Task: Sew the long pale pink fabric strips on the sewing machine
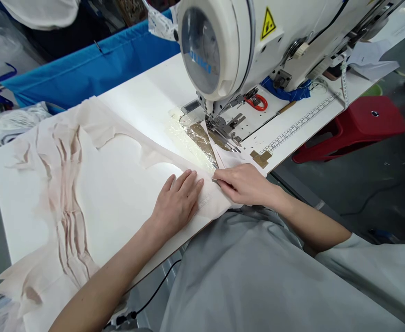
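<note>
Pale pink, sheer fabric point(67, 170) spreads over the white table, with a bunch of folds on the left and a strip running to the sewing machine point(205, 46). My left hand point(179, 198) lies palm down on this strip, fingers stretched out and pressing it flat. Close beside it, my right hand point(243, 184) is closed at the fabric's edge, just in front of the needle area. A small metal tool point(215, 180) shows at its fingertips; its kind is hidden by the fingers. One narrow fabric end reaches up to the presser foot point(211, 122).
Red-handled scissors point(257, 102) and a blue cloth point(287, 90) lie under the machine arm. A printed ruler scale point(299, 122) runs along the table point(147, 101). A blue fabric trough point(95, 64) borders the far side. A red stool point(352, 129) stands at right.
</note>
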